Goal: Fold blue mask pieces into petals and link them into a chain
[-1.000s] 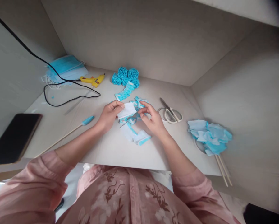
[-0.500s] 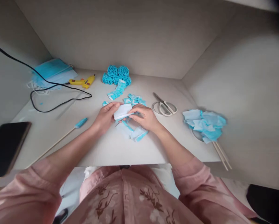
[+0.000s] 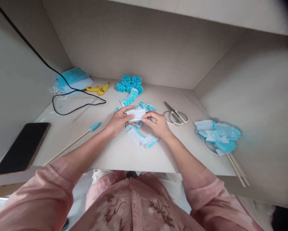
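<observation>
Between my two hands, above the table, is a white piece of face mask fabric (image 3: 137,114). My left hand (image 3: 121,120) grips its left end, thumb on the near face and fingers behind. At the right end my right hand (image 3: 156,122) pinches the edge between thumb and fingers. Beneath the hands lie cut blue-and-white fabric pieces (image 3: 144,139); part of them is hidden. A gathered blue strip (image 3: 130,97) rests just beyond, touching a cluster of rolled blue rosettes (image 3: 129,84).
Scissors (image 3: 176,115) lie right of my hands. Farther right, fabric pieces (image 3: 221,134) heap over a dish beside wooden sticks (image 3: 237,169). At left are a blue-tipped stick (image 3: 72,143), a phone (image 3: 22,148), a yellow glue gun (image 3: 99,89), a black cord (image 3: 79,106) and face masks (image 3: 73,80).
The camera view has shifted, so everything appears farther right. The white fabric has turned from a tilted, folded look to lie flatter and more level between both hands.
</observation>
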The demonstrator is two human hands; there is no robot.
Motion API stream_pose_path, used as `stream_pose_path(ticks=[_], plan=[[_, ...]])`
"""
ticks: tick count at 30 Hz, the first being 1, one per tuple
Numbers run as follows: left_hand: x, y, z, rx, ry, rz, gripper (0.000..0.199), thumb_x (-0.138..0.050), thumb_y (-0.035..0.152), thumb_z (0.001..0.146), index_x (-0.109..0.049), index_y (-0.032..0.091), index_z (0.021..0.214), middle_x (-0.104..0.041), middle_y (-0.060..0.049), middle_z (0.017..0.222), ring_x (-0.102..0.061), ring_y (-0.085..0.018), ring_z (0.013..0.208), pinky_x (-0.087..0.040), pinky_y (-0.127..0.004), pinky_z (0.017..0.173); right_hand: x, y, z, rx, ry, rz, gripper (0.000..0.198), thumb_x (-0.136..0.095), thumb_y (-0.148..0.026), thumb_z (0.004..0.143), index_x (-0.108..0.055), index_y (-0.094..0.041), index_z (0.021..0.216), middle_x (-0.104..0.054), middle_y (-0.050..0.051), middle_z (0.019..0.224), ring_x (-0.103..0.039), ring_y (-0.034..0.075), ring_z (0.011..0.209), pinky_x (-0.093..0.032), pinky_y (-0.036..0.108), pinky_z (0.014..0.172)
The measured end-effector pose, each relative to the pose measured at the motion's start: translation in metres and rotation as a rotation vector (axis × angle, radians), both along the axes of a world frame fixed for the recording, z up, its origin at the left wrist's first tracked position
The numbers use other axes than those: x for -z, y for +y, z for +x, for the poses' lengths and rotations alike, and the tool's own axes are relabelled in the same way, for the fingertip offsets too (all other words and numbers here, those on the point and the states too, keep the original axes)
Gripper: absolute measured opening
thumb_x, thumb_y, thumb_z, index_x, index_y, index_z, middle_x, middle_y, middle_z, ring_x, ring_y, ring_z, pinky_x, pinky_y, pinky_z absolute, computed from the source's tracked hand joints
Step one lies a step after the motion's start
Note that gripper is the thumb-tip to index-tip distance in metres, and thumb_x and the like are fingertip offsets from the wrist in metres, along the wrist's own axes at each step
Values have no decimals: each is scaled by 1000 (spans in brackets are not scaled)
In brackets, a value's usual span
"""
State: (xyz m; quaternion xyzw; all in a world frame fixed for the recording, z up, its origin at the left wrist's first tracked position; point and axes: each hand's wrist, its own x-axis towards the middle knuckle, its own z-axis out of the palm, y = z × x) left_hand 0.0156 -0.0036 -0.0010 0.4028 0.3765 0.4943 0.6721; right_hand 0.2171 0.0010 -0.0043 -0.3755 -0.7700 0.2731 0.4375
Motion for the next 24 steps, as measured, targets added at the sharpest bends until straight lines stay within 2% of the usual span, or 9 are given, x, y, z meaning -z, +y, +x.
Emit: stream_pose_path(ticks=[5, 11, 14, 20, 24], plan=[[-1, -2, 0, 9, 29, 25, 82, -87, 28, 63, -53, 11, 135, -73, -4, 84, -69, -15, 65, -57, -26, 61, 2, -1, -2, 41, 91, -115, 23, -70, -44, 83, -67, -21, 80, -71, 2, 85, -66, 16, 79, -53, 32, 79], [0, -4, 2, 22, 59, 64, 72, -83, 42, 68, -57, 14, 129, -71, -3, 83, -66, -13, 62, -56, -26, 63, 2, 0, -3, 105, 98, -108, 20, -70, -40, 82, -64, -21, 83, -70, 2, 86, -64, 15, 77, -53, 30, 77], [0, -6, 4, 25, 117, 132, 71, -80, 48, 70, -57, 16, 129, -69, -3, 87, -65, -13, 65, -54, -25, 61, 2, 0, -2, 107, 95, -103, 16, -68, -36, 82, -62, -21, 84, -69, 2, 87, -64, 15, 79, -52, 30, 79], [-3, -8, 8, 9, 179, 211, 89, -88, 35, 60, -48, 17, 137, -64, -2, 90, -60, -12, 69, -51, -22, 60, 5, 1, -4, 47, 142, -141, 22, -67, -34, 83, -59, -22, 99, -65, -1, 78, -64, 15, 75, -52, 32, 79], [-1, -8, 9, 12, 183, 207, 87, -88, 29, 58, -50, 18, 135, -64, -2, 93, -61, -12, 72, -52, -22, 63, 7, 0, -4, 30, 138, -154, 25, -65, -34, 85, -58, -23, 107, -64, -2, 78, -64, 15, 75, -53, 33, 82]])
